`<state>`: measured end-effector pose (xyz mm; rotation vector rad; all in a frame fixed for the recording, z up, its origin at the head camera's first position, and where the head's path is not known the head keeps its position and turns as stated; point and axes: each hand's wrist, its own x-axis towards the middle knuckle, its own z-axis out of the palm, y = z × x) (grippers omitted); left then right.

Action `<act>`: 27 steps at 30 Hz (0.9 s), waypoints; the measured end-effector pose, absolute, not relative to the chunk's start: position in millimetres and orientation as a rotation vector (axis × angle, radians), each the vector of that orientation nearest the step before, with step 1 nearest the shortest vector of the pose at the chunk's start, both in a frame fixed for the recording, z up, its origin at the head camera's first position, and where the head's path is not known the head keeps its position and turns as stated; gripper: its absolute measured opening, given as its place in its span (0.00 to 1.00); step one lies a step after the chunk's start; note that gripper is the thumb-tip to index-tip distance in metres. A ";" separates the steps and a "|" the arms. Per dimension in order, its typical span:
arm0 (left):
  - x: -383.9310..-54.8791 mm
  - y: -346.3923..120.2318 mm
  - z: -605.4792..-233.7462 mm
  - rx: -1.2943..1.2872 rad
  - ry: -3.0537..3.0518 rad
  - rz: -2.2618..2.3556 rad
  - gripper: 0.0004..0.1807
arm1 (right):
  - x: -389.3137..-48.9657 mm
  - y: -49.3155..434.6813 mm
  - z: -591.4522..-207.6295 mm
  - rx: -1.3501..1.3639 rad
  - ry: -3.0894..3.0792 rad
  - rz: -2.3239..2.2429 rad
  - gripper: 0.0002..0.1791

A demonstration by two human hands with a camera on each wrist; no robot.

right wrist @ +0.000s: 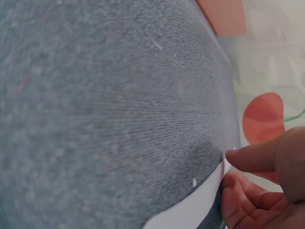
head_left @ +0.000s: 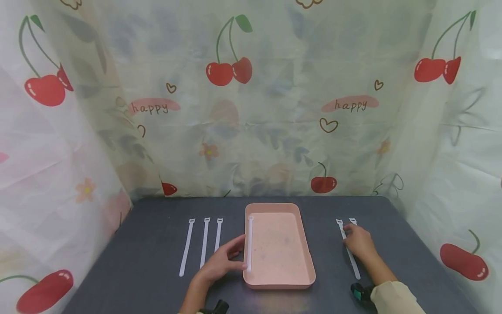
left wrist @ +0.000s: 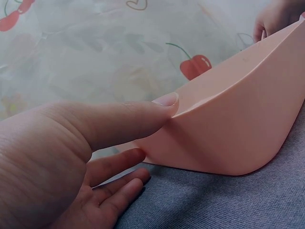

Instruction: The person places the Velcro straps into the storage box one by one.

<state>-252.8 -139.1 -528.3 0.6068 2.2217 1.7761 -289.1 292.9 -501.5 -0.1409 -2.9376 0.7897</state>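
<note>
Here, seen from the head, a pink tray (head_left: pixel 280 244) sits near the middle of a dark bench (head_left: pixel 145 244). One white strip (head_left: pixel 249 244) lies inside the tray, the long way, close to its left wall. The left hand (head_left: pixel 223 260) is at the left side of the tray, with its thumb and fingers spread wide and touching the edge. Left of the tray lie three loose strips (head_left: pixel 187 248) (head_left: pixel 205 244) (head_left: pixel 218 233), side by side, and the hand hides part of the nearest one. Well over on the other side, the right hand (head_left: pixel 361 244) pinches a long strip (head_left: pixel 353 261) near its far end, and the top of another strip (head_left: pixel 353 220) peeks out behind the hand. A cream sleeve (head_left: pixel 396 296) covers part of that arm. Past the bench hangs a pale curtain (head_left: pixel 274 131) with red cherries and the word "happy" on it. In the left wrist view, the thumb lies on the tray's rim, and one finger touches the outside wall lower down. A bit of the right hand shows in the top corner. In the right wrist view, the thumb and fingers are close together, with the long strip between them. A pink bit of the tray shows at the top.
</note>
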 end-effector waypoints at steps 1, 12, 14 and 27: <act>-252.6 -138.9 -528.2 0.607 2.224 1.776 0.46 | -289.5 292.9 -501.2 -0.148 -2.940 0.787 0.19; -251.0 -138.2 -527.0 0.594 2.223 1.775 0.46 | -290.3 291.1 -498.4 -0.204 -2.974 0.739 0.20; -250.9 -138.1 -526.3 0.596 2.223 1.774 0.46 | -290.5 291.9 -499.8 -0.185 -2.970 0.743 0.21; -251.8 -138.6 -526.9 0.609 2.218 1.773 0.46 | -289.5 294.2 -506.7 -0.007 -2.927 0.940 0.19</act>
